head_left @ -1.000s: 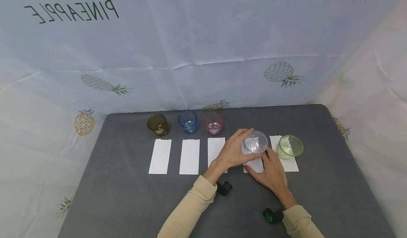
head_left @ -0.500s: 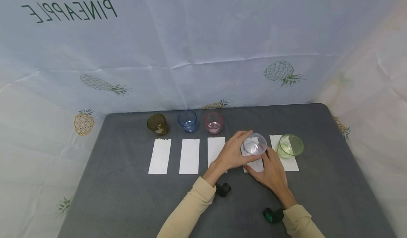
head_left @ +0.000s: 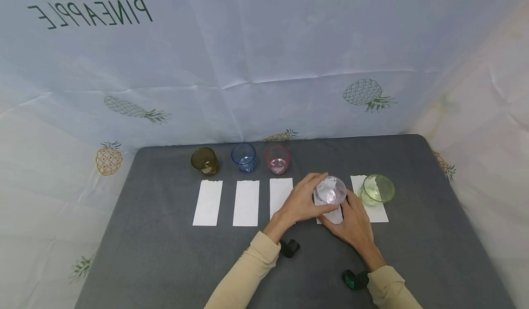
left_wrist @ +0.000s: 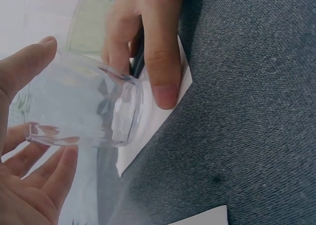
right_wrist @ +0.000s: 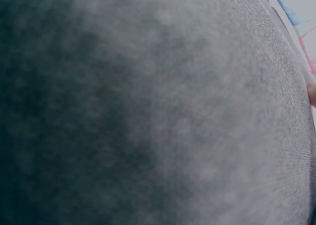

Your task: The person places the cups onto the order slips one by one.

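Note:
My left hand [head_left: 298, 202] holds a clear glass [head_left: 330, 192] by its sides near the rim, fingers on the far side and thumb on the near side. The glass is upright over the fourth white paper strip [head_left: 334, 216], its base close to the paper in the left wrist view. Close beside the glass, my right hand [head_left: 354, 221] rests low with thumb and fingers spread; its thumb [left_wrist: 163, 76] lies at the strip's edge. A green glass [head_left: 377, 190] stands on the rightmost strip [head_left: 378, 213], just beyond the right hand. The right wrist view is mostly blurred grey cloth.
A brown glass [head_left: 205, 162], a blue glass [head_left: 244, 158] and a pink glass [head_left: 278, 160] stand along the back of the grey table [head_left: 165, 254]. Before them lie white strips, the left [head_left: 208, 203], the middle [head_left: 246, 203] and one partly behind my left hand [head_left: 280, 194]. A pineapple-print cloth [head_left: 264, 47] hangs behind.
My left hand has brought the clear glass slightly lower and nearer to me over the paper strip. The right hand has stayed in place.

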The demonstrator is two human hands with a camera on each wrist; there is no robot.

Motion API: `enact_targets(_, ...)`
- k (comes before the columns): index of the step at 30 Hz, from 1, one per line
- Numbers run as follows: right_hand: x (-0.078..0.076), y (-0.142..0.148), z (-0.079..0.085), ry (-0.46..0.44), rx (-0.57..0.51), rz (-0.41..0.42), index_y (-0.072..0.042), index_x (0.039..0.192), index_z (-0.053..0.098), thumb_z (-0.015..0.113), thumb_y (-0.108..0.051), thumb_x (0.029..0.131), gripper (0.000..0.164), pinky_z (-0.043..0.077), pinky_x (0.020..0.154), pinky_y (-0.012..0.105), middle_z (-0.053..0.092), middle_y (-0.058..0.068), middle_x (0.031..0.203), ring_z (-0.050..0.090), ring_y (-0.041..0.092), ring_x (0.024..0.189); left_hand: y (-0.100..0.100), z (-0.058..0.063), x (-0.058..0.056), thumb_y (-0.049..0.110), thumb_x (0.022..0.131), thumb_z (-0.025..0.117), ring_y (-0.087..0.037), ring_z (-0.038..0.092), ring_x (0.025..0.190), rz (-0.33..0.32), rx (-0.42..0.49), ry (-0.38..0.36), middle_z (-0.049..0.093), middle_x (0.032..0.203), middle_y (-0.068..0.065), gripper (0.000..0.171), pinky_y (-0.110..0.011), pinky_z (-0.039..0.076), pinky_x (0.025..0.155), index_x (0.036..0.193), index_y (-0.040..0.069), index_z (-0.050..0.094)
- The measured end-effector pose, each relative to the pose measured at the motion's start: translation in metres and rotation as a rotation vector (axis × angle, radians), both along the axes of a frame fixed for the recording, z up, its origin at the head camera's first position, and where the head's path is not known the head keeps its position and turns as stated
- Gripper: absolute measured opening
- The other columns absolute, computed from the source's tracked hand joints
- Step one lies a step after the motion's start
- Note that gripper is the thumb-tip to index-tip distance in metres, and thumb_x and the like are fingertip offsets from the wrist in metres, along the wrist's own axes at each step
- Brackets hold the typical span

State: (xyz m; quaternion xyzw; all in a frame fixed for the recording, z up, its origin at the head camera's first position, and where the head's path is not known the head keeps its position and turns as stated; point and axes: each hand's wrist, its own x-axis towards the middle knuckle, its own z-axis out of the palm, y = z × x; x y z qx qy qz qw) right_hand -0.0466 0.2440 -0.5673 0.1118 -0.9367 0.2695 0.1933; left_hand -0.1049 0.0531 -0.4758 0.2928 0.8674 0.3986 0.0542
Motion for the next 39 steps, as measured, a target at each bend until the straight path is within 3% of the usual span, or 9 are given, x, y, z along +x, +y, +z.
enact_targets(4,0.0,0.0,0.0,-0.003,-0.009,-0.003,0.002,0.141,0.056,0.056,-0.079,0.086,0.098,0.048,0.099,0.06,0.056,0.026,0.136,0.056,0.044,0.122,0.0,-0.002,0.0,0.04,0.083,0.084,-0.019,0.06,0.132,-0.003,0.003,-0.008,0.058,0.145,-0.007,0.085,-0.029,0.051,0.108,0.154,0.009,0.046)
enact_targets(20,-0.001,-0.002,0.0,0.003,0.016,-0.011,0.004,0.137,0.058,0.038,-0.086,0.087,0.105,0.047,0.101,0.06,0.056,0.027,0.135,0.055,0.044,0.122,0.002,-0.006,0.0,0.042,0.084,0.083,-0.021,0.059,0.133,0.003,0.0,0.005,0.058,0.145,-0.009,0.085,-0.03,0.05,0.11,0.152,0.005,0.048)
enact_targets(28,-0.001,-0.002,0.002,-0.005,0.022,-0.015,0.004,0.136,0.059,0.037,-0.086,0.087,0.105,0.048,0.1,0.059,0.056,0.026,0.135,0.055,0.044,0.122,0.002,-0.007,0.0,0.04,0.084,0.083,-0.022,0.059,0.134,-0.007,0.017,-0.018,0.057,0.145,-0.009,0.086,-0.032,0.05,0.111,0.153,0.005,0.046)
enact_targets(34,-0.001,-0.003,0.001,0.007,0.022,-0.017,0.006,0.139,0.056,0.037,-0.086,0.087,0.107,0.048,0.099,0.06,0.056,0.028,0.134,0.056,0.044,0.12,0.001,-0.008,0.0,0.041,0.084,0.083,-0.02,0.059,0.134,0.007,0.032,-0.039,0.057,0.146,-0.007,0.083,-0.032,0.049,0.111,0.153,0.012,0.048)
enact_targets(39,-0.001,-0.003,0.001,0.032,0.015,-0.02,0.006,0.139,0.054,0.039,-0.085,0.088,0.106,0.049,0.096,0.06,0.057,0.028,0.132,0.057,0.044,0.117,0.004,-0.013,0.0,0.041,0.085,0.082,-0.019,0.06,0.132,0.023,0.048,-0.019,0.06,0.143,-0.006,0.077,-0.03,0.051,0.108,0.15,0.012,0.052)
